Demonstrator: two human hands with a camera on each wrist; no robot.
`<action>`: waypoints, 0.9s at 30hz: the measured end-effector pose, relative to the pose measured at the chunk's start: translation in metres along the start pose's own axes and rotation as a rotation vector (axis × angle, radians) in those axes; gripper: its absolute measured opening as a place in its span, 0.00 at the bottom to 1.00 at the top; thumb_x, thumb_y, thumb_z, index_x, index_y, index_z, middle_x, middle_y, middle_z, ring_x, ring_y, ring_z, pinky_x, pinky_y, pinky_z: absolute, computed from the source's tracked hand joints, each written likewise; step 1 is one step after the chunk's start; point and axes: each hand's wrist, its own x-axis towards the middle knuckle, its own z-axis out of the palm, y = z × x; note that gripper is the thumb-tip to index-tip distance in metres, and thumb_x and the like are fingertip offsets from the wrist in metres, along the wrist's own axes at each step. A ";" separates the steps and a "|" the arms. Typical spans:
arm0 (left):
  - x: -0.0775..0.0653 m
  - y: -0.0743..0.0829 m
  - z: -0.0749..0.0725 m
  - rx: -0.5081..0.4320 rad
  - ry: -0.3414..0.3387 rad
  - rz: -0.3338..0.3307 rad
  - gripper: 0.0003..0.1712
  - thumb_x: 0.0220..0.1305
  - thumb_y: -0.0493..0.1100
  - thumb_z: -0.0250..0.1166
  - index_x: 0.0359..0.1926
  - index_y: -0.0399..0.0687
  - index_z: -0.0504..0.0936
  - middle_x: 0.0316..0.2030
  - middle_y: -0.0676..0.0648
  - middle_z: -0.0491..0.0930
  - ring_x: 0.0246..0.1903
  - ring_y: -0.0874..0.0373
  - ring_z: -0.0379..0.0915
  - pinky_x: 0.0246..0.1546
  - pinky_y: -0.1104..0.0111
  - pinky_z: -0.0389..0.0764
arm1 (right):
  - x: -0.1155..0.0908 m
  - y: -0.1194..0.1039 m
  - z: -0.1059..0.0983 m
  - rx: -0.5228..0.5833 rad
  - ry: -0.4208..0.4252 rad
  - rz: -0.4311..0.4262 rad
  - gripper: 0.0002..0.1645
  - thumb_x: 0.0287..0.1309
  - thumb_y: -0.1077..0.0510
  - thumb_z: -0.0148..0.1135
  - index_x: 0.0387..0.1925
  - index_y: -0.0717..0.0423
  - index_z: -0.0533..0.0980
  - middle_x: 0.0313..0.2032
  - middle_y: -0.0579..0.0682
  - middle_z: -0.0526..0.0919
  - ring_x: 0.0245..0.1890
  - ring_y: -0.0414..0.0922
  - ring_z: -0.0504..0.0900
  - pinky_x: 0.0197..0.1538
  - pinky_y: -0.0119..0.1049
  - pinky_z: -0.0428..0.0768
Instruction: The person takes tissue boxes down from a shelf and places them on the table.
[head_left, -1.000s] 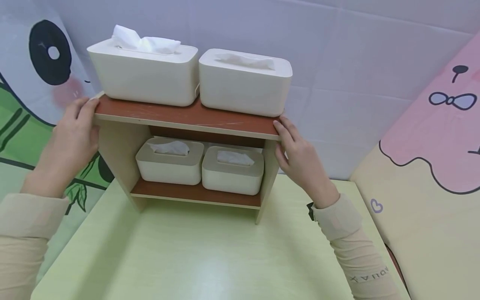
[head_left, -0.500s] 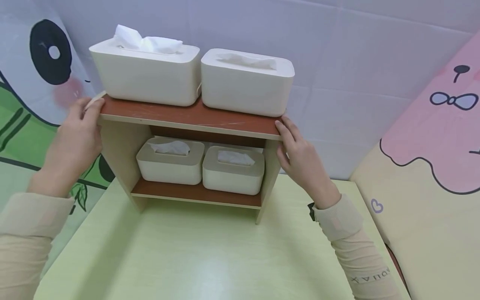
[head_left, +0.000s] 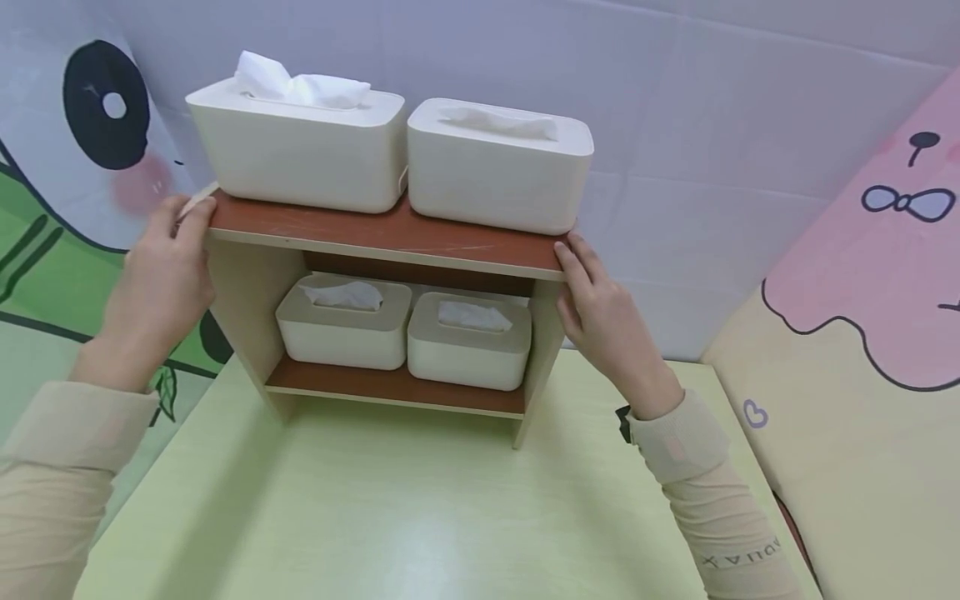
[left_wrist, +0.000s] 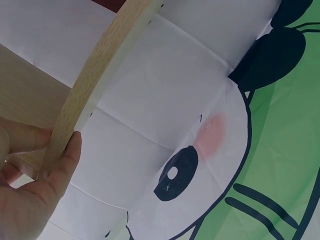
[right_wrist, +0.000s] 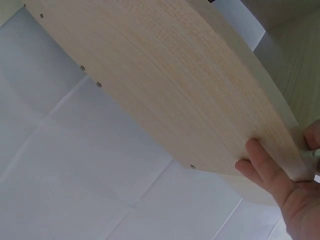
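A small two-tier wooden shelf (head_left: pixel 322 243) with a red-brown top board stands in the head view. My left hand (head_left: pixel 161 279) holds its upper left corner. In the left wrist view, the left fingers (left_wrist: pixel 70 160) and thumb lie on opposite sides of the side panel (left_wrist: pixel 95 82). The upper right corner is gripped by my right hand (head_left: pixel 606 312). The right wrist view shows two fingers (right_wrist: pixel 267 162) flat against the outer panel (right_wrist: pixel 180 85), thumb round the front edge. Two white tissue boxes, left (head_left: pixel 307 158) and right (head_left: pixel 495 179), sit on top.
Two smaller tissue boxes, left (head_left: pixel 345 333) and right (head_left: pixel 468 350), stand on the lower board (head_left: pixel 375 388). The shelf is on a pale green table (head_left: pixel 390 508). Behind hangs a whitish cloth (head_left: pixel 712 167); cartoon-printed panels flank it, green (head_left: pixel 45 250) and pink (head_left: pixel 885 275).
My left hand and the shelf's top, with its two boxes, have shifted slightly to the right in the head view, the background a little too. Both hands keep their hold on the corners.
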 end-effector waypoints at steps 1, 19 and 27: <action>-0.001 0.001 -0.001 0.000 0.001 -0.004 0.33 0.57 0.25 0.45 0.66 0.38 0.59 0.59 0.29 0.61 0.42 0.25 0.64 0.40 0.36 0.69 | -0.001 0.000 -0.001 0.001 -0.002 0.000 0.28 0.55 0.68 0.51 0.60 0.67 0.64 0.60 0.65 0.67 0.41 0.62 0.80 0.38 0.48 0.80; -0.020 0.031 -0.011 0.026 -0.036 -0.010 0.34 0.56 0.23 0.46 0.66 0.35 0.57 0.59 0.27 0.60 0.45 0.26 0.64 0.42 0.38 0.69 | -0.018 0.006 -0.018 0.021 -0.005 0.021 0.28 0.55 0.69 0.51 0.59 0.68 0.64 0.60 0.64 0.67 0.40 0.62 0.80 0.34 0.47 0.80; -0.029 0.044 -0.013 0.031 -0.032 -0.010 0.31 0.58 0.24 0.46 0.65 0.36 0.59 0.57 0.26 0.61 0.46 0.26 0.65 0.40 0.37 0.70 | -0.028 0.013 -0.023 0.032 0.016 0.019 0.28 0.55 0.69 0.51 0.59 0.67 0.64 0.60 0.63 0.67 0.40 0.63 0.79 0.34 0.47 0.80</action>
